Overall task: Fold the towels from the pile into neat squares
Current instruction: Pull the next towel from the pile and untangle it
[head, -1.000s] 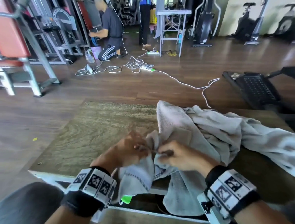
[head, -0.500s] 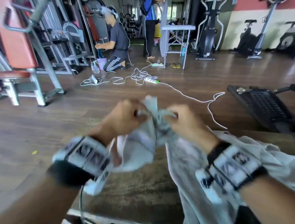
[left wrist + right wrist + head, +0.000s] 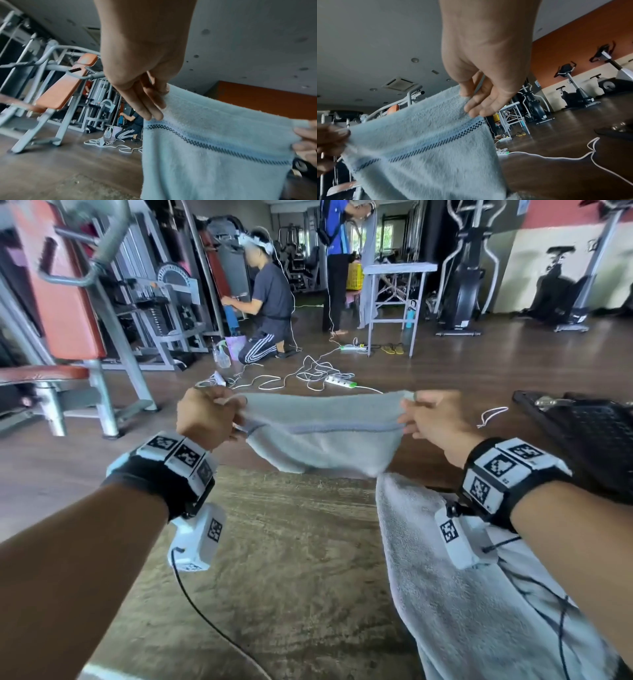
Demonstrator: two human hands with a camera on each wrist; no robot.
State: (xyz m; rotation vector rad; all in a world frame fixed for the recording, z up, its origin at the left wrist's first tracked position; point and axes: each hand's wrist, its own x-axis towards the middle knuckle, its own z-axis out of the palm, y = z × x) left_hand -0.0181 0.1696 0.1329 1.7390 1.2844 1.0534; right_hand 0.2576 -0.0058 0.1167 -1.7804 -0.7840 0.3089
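A light grey towel [image 3: 322,433] with a dark checked stripe is stretched taut in the air above the wooden table [image 3: 274,559]. My left hand [image 3: 209,416] pinches its left top corner, and my right hand [image 3: 431,419] pinches the right top corner. The towel's lower part runs down to the right into the towel pile [image 3: 479,594] on the table. In the left wrist view the left fingers [image 3: 150,106] lie against the towel [image 3: 214,148] edge. The right wrist view shows thumb and fingers [image 3: 474,106] gripping the towel [image 3: 428,142] corner.
A black treadmill deck [image 3: 582,433] lies right of the table. White cables and a power strip [image 3: 339,380] trail across the wood floor. A person kneels [image 3: 267,313] by the weight machines, another stands [image 3: 337,265] near a grey metal table [image 3: 397,299]. An orange padded bench [image 3: 58,302] is on the left.
Both hands held the bunched towel close together low over the table, raised it, then moved apart, spreading its top edge taut between them.
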